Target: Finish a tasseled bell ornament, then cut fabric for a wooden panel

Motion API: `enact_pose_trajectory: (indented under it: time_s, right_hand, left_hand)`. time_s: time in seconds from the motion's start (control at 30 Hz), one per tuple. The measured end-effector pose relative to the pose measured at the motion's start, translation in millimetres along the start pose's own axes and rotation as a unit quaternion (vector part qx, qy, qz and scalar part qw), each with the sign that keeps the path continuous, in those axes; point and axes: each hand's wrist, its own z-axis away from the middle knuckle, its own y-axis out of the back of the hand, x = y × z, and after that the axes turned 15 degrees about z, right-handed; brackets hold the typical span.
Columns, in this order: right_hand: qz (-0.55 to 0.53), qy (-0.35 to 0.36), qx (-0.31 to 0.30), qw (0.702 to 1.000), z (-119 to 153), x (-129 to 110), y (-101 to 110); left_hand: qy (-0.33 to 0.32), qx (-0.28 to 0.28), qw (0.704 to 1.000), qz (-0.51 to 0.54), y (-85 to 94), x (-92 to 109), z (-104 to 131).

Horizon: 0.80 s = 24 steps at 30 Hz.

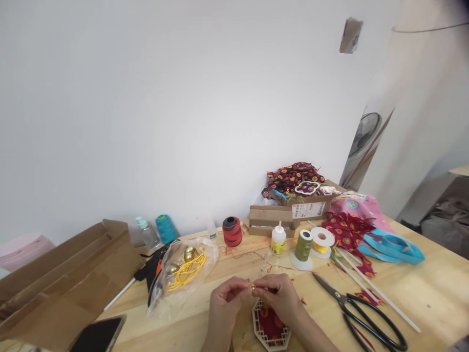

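Observation:
My left hand (229, 299) and my right hand (276, 296) meet at the fingertips above the table. Pinched between them is a tiny gold ring (253, 287), with both sets of fingers closed on it. Just below my right hand lies an octagonal ornament (271, 330) with a white lattice frame and dark red patterned fabric inside. My right hand and wrist cover part of its upper edge. Whether the ring is tied to the ornament I cannot tell.
Black scissors (357, 308) lie at the right beside white sticks (381, 288). Behind stand a glue bottle (279, 239) and thread spools (232, 232). A plastic bag (186, 274) with gold bells and yellow cord, a cardboard box (73, 278) and a phone (97, 335) lie left.

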Motion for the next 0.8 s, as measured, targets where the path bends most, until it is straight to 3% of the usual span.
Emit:
enact_pose_trajectory:
  time_s: [0.37,0.8]
  right_hand:
    - [0.005,-0.046,0.012,0.999,2.1,3.4,-3.2]
    - [-0.036,-0.032,0.002,0.999,5.3,-5.3,-1.3]
  left_hand:
    - [-0.076,0.042,0.994,-0.066,20.5,-4.1,-7.2]
    - [-0.091,0.004,0.99,-0.104,9.9,-1.2,-4.1]
